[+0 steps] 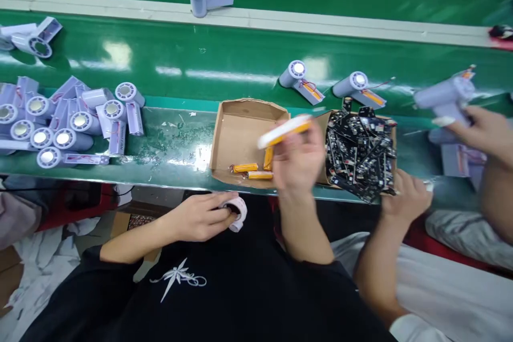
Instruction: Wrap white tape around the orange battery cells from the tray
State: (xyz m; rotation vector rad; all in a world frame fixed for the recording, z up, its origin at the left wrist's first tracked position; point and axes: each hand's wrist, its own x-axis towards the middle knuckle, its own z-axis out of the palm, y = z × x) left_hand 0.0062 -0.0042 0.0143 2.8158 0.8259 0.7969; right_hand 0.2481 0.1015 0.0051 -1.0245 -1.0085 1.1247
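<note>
My left hand (200, 217) grip pinches a tape roll (238, 212) below the counter's (176, 149) near edge. My right hand (297, 163) grip pinches a blurred battery (285, 130) above the box (236, 139), near edge.

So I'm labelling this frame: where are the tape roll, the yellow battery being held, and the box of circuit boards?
Tape roll (237, 214), head view, on its white outer edge.
Yellow battery (285, 131), head view, mid-length, blurred.
Box of circuit boards (325, 123), head view, on its left cardboard wall.
</note>
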